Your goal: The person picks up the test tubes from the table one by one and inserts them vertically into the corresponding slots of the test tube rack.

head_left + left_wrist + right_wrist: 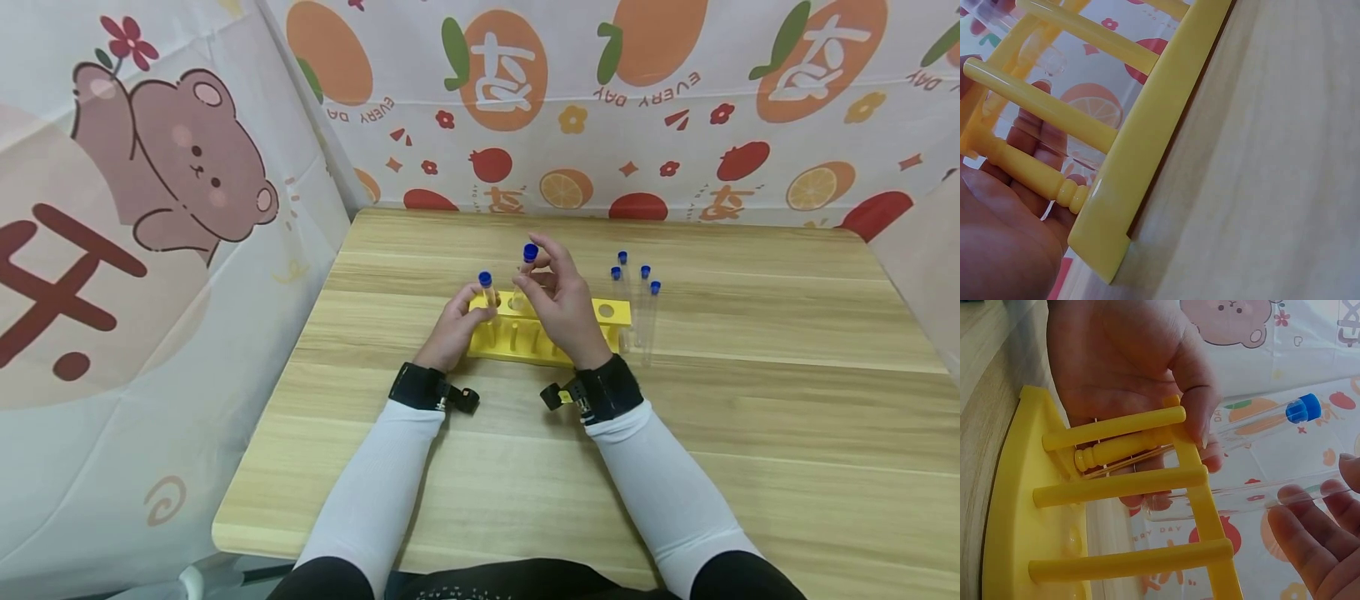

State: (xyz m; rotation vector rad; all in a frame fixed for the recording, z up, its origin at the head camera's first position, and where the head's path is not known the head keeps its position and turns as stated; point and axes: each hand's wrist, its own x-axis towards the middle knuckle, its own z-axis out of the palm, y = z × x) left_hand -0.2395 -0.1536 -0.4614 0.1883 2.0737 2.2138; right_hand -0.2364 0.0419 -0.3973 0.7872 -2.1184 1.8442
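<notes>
A yellow test tube rack (615, 313) stands on the table, and my left hand (448, 333) grips its left end. In the left wrist view, the fingers lie behind the rack's end post (1029, 165). One blue-capped test tube (486, 283) stands upright in the leftmost hole, beside the left thumb. My right hand (567, 315) pinches a second clear test tube (1241, 499) near its blue cap. Its rounded lower end reaches past the rack's top bar (1210, 519) in the right wrist view. The right hand covers the middle of the rack in the head view.
Several blue-capped test tubes (651, 321) lie on the wooden table (765, 367) close to the rack's right end. A fruit-printed cloth (570, 150) hangs along the table's far edge, and a bear-printed cloth (187, 158) hangs at the left.
</notes>
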